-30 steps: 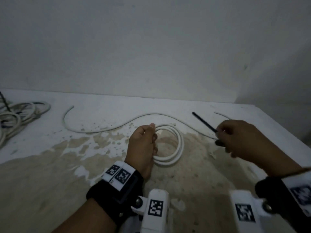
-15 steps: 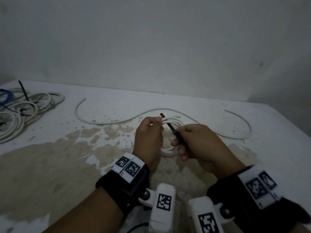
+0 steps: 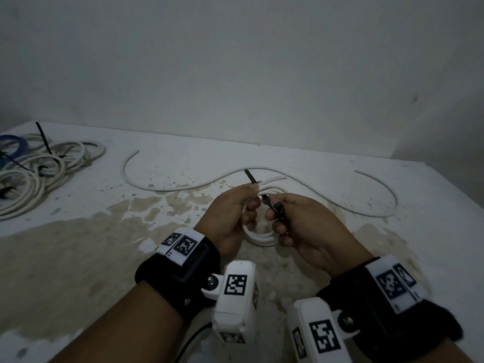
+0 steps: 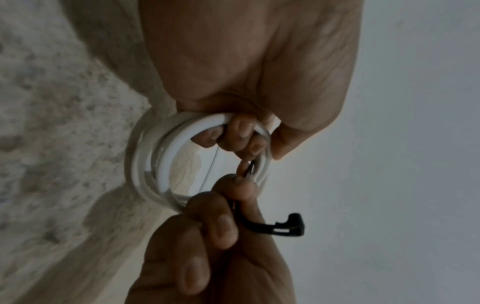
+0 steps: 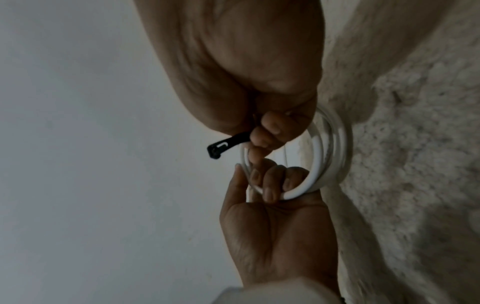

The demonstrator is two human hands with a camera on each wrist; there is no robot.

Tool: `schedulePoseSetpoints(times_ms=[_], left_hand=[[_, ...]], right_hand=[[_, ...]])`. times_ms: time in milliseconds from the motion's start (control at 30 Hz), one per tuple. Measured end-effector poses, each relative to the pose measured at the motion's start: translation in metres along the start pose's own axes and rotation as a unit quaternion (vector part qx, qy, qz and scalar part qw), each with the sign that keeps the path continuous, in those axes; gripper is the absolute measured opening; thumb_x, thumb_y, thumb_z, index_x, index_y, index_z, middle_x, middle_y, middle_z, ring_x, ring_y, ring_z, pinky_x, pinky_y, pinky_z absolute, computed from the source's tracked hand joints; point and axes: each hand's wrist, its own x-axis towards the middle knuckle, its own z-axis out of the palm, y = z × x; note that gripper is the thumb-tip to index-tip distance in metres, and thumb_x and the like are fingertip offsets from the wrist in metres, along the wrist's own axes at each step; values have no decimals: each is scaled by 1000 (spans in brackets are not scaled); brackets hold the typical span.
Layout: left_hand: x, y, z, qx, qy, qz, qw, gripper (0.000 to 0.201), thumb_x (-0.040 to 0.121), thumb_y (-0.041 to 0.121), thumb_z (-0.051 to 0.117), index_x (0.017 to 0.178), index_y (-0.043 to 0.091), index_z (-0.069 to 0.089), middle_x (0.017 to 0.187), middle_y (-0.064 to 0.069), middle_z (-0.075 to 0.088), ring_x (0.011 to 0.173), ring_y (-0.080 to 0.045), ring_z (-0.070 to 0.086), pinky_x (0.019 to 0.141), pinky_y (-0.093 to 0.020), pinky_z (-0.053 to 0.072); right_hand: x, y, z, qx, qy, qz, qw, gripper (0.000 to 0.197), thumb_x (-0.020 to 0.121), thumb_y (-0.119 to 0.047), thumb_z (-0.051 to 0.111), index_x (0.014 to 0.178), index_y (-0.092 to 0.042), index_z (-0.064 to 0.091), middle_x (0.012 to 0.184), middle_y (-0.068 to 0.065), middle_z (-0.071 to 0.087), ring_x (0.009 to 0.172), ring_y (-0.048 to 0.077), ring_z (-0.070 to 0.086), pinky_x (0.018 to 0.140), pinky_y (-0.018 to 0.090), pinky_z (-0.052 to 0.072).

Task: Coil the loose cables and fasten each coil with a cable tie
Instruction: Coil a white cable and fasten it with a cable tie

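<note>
My left hand (image 3: 237,208) grips a small white cable coil (image 3: 260,235) with its fingers curled through the ring; the coil (image 4: 145,164) also shows in the left wrist view and the coil (image 5: 330,156) in the right wrist view. My right hand (image 3: 296,218) pinches a black cable tie (image 3: 273,205) near its head, just right of the coil. The tie's tail (image 3: 250,176) sticks up behind my left fingers. The tie's head (image 4: 293,224) juts out free, as the head (image 5: 217,149) does in the right wrist view.
A loose white cable (image 3: 183,188) snakes across the stained white table (image 3: 78,244) behind my hands and loops off to the right. A pile of tied cable coils (image 3: 39,174) with black ties lies at the far left. A wall stands close behind.
My right hand brought the black tie from the right over to the coil, and its tail now passes behind my left fingers. The left hand lifted the coil slightly.
</note>
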Motion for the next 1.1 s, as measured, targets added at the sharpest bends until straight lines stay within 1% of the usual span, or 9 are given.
schedulePoseSetpoints(times_ms=[133, 333, 500, 767, 800, 833, 867, 900, 1100], left_hand=[[3, -3, -2, -14, 31, 22, 999, 20, 96, 15, 46, 102, 17, 65, 57, 5, 40, 40, -4, 28, 39, -17, 25], [6, -5, -6, -10, 91, 52, 994, 20, 91, 15, 51, 85, 18, 69, 61, 0, 44, 46, -10, 33, 45, -24, 24], [-2, 3, 0, 117, 133, 99, 979, 18, 94, 13, 54, 95, 7, 70, 68, -5, 55, 40, -9, 35, 39, -17, 30], [-4, 7, -3, 234, 121, 155, 952, 28, 92, 17, 59, 110, 38, 64, 79, -4, 68, 43, 1, 30, 46, -25, 36], [-5, 7, -2, 249, 122, 162, 947, 28, 92, 18, 59, 114, 34, 66, 82, -4, 71, 43, -4, 53, 47, -30, 39], [-5, 6, -2, 261, 125, 166, 943, 27, 92, 19, 58, 115, 31, 68, 87, -4, 73, 84, -2, 55, 48, -33, 40], [-5, 5, -1, 274, 129, 169, 938, 25, 92, 21, 58, 113, 29, 70, 90, -6, 73, 50, -1, 58, 50, -30, 40], [-6, 4, 0, 288, 131, 175, 932, 24, 92, 22, 57, 110, 28, 72, 89, -6, 74, 50, 5, 43, 54, -27, 40], [-11, 1, 8, 373, 109, 232, 892, 23, 92, 19, 55, 98, 30, 74, 86, 8, 74, 82, -4, 67, 71, -10, 46]], right_hand=[[-4, -4, 4, 20, -18, -18, 999, 27, 97, -11, 44, 80, -7, 65, 70, 9, 65, 45, 12, 50, 42, 23, 40], [-8, -8, 12, -94, -39, -127, 987, 15, 91, -11, 56, 80, -10, 67, 69, 6, 67, 61, 15, 64, 58, 27, 53], [4, -9, 7, -333, 79, -312, 886, 17, 88, -22, 61, 77, -23, 74, 59, -19, 56, 63, -6, 53, 61, 6, 36], [9, 4, 8, -262, 118, -341, 895, 28, 88, -11, 60, 113, -21, 67, 77, -14, 65, 77, 1, 62, 67, 4, 43], [8, 4, 7, -255, 128, -349, 893, 25, 88, -12, 60, 110, -20, 69, 80, -16, 66, 78, -1, 62, 68, 4, 43], [7, 3, 7, -248, 140, -355, 890, 23, 88, -13, 60, 109, -18, 70, 84, -15, 68, 79, -2, 62, 70, 4, 43], [6, 2, 6, -243, 152, -360, 888, 22, 89, -14, 60, 108, -17, 70, 89, -12, 70, 82, -2, 63, 73, 4, 45], [6, 2, 6, -240, 163, -364, 885, 22, 89, -15, 61, 109, -16, 70, 96, -8, 71, 85, -1, 63, 78, 7, 46], [4, 0, 4, -235, 191, -381, 873, 22, 90, -15, 60, 109, -12, 71, 107, -1, 71, 98, 5, 64, 92, 22, 48]])
